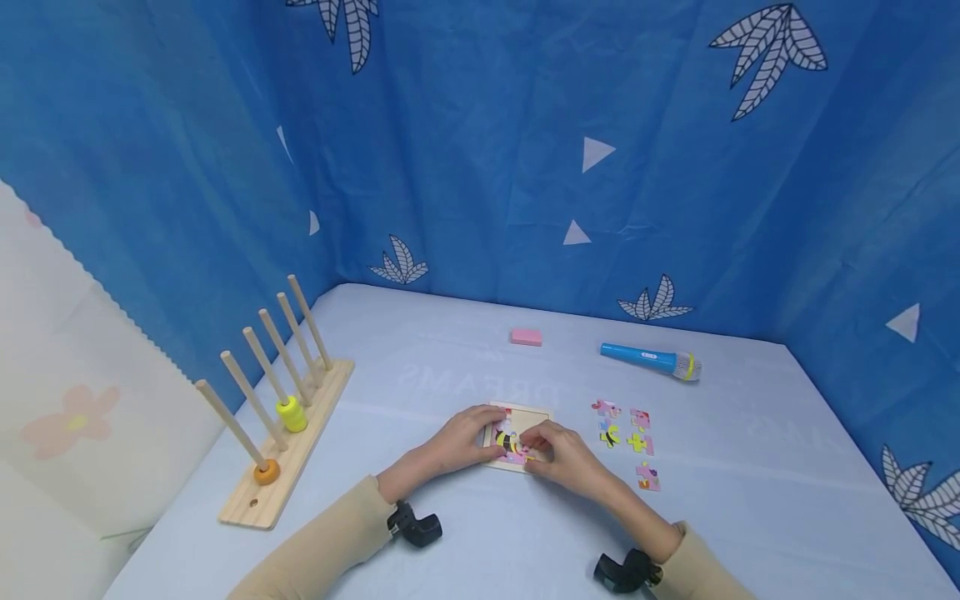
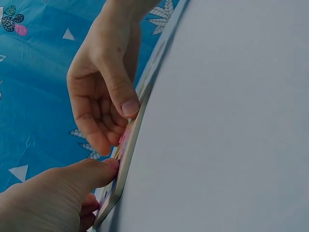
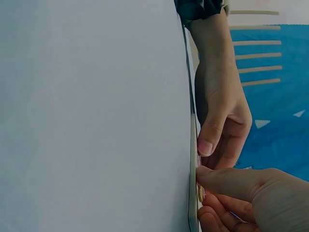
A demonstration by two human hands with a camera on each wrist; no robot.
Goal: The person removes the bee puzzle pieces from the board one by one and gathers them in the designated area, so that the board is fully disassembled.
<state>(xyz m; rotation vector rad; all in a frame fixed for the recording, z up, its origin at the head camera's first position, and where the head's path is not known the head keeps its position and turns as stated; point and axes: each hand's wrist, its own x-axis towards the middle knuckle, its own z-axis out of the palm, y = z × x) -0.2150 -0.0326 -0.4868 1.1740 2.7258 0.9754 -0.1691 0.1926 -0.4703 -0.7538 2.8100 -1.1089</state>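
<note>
Left hand [image 1: 457,442], thumb and fingers half-curled, grips puzzle tray [image 1: 532,418] between both hands, presumably steadying it. Right hand [image 1: 573,464] half-curled over tray; pinch unclear. Loose puzzle pieces [image 1: 640,442] rightward, likely for reach.

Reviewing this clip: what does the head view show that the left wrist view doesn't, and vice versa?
Only the head view shows the wooden peg rack, the pink block and the blue microphone.
Only the left wrist view shows a leaf print with one pink petal on the blue curtain.
Both show the left hand, the right hand, the puzzle tray, the pale table and that curtain.
</note>
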